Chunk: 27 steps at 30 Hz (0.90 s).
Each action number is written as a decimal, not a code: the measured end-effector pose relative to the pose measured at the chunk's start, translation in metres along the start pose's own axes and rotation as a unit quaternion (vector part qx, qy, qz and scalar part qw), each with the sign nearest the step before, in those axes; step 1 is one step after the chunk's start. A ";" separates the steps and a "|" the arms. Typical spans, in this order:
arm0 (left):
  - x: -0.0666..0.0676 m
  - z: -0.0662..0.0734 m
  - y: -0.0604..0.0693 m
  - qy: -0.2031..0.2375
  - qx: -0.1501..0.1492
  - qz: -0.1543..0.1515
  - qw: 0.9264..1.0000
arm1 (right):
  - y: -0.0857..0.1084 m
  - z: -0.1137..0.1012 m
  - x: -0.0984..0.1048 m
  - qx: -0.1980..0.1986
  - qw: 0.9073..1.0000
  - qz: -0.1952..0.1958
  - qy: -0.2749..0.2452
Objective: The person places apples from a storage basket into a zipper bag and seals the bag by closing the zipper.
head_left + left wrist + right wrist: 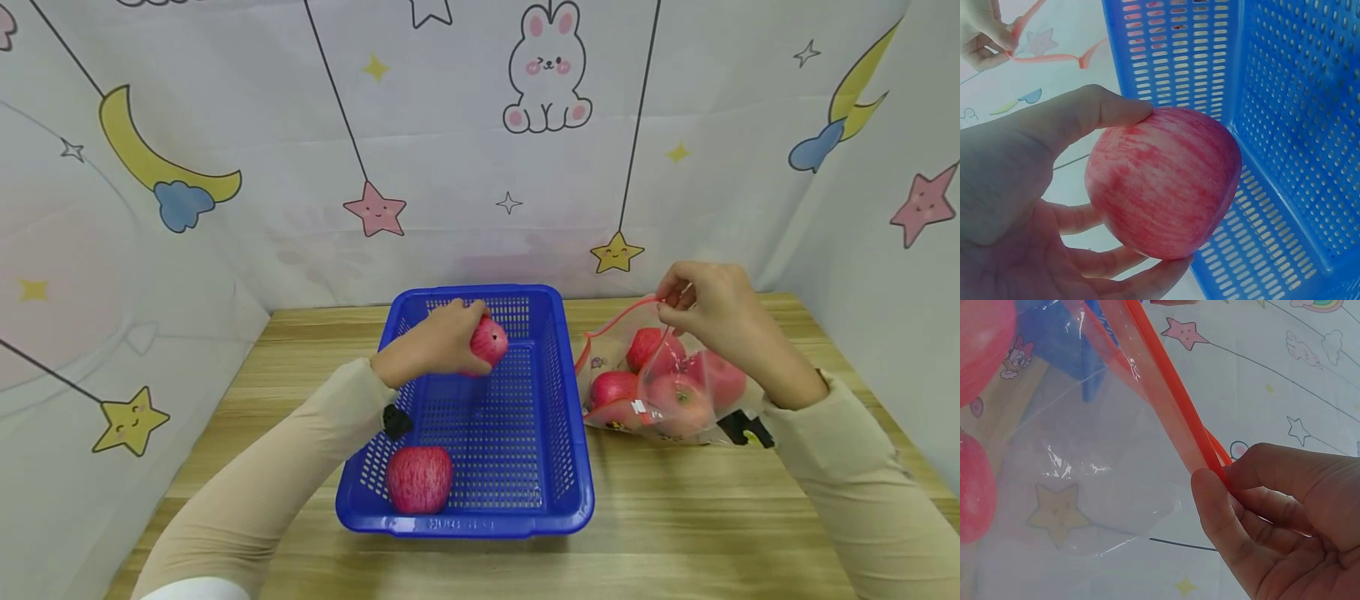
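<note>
My left hand (447, 337) grips a red apple (1163, 181) above the far half of a blue plastic basket (480, 523). In the left wrist view, the thumb lies over the apple's top and the fingers curl beneath it. Another apple (420, 479) sits inside the basket at its near left corner. To the right, my right hand (708, 304) pinches the red rim of a clear zip bag (1175, 400) between thumb and fingers, holding its mouth up. Several apples (613, 389) lie in the bag.
Basket and bag stand side by side on a wood-grain table (675, 533). A white cloth (450, 150) printed with stars, moons and a rabbit hangs behind and along both sides. The basket's raised right wall lies between the left hand and the bag.
</note>
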<state>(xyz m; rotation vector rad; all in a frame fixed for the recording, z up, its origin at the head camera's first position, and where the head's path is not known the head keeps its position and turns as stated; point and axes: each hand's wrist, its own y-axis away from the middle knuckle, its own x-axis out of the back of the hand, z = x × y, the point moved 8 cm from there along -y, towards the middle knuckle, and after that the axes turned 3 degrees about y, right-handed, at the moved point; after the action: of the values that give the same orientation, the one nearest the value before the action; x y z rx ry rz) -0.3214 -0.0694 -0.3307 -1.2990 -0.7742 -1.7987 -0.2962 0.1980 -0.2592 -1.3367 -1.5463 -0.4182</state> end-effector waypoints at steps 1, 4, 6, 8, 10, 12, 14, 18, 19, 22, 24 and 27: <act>0.001 0.001 0.000 0.003 -0.002 0.000 1.000 | 0.000 0.000 0.000 0.000 1.000 -0.001 -0.001; 0.002 0.006 0.002 0.015 -0.008 0.000 1.000 | 0.000 0.000 0.000 0.001 1.000 0.000 -0.001; 0.003 0.010 0.002 0.020 -0.011 -0.001 1.000 | 0.000 -0.001 0.000 0.005 1.000 0.003 0.001; 0.003 0.014 0.003 0.025 -0.017 0.001 1.000 | 0.000 -0.001 0.000 0.008 1.000 0.006 0.003; 0.004 0.019 0.003 0.027 -0.023 0.004 0.999 | 0.000 -0.001 0.000 0.011 1.000 0.008 0.004; 0.005 0.024 0.003 0.028 -0.031 0.007 0.999 | 0.000 -0.001 -0.001 0.012 1.000 0.009 0.005; 0.005 0.028 0.003 0.029 -0.037 0.008 0.999 | 0.000 -0.001 -0.001 0.011 1.000 0.008 0.005; 0.007 0.037 0.002 0.043 -0.048 0.010 0.998 | -0.001 -0.001 -0.001 0.009 1.000 0.007 0.004; 0.007 0.038 0.002 0.048 -0.050 0.009 0.998 | -0.001 -0.001 -0.001 0.008 1.000 0.007 0.003; 0.009 0.044 0.001 0.062 -0.058 0.014 0.996 | 0.000 -0.001 -0.001 0.006 1.000 0.005 0.002; 0.010 0.048 0.000 0.069 -0.061 0.016 0.996 | 0.000 0.000 -0.001 0.004 1.000 0.004 0.000; 0.010 0.054 -0.001 0.076 -0.067 0.019 0.995 | 0.000 0.000 -0.002 0.002 1.000 0.004 -0.003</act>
<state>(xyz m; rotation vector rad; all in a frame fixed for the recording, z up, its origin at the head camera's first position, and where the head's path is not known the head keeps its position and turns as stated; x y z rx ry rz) -0.2983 -0.0266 -0.3050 -1.2347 -0.5499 -1.9200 -0.2965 0.1965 -0.2605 -1.3429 -1.5453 -0.4057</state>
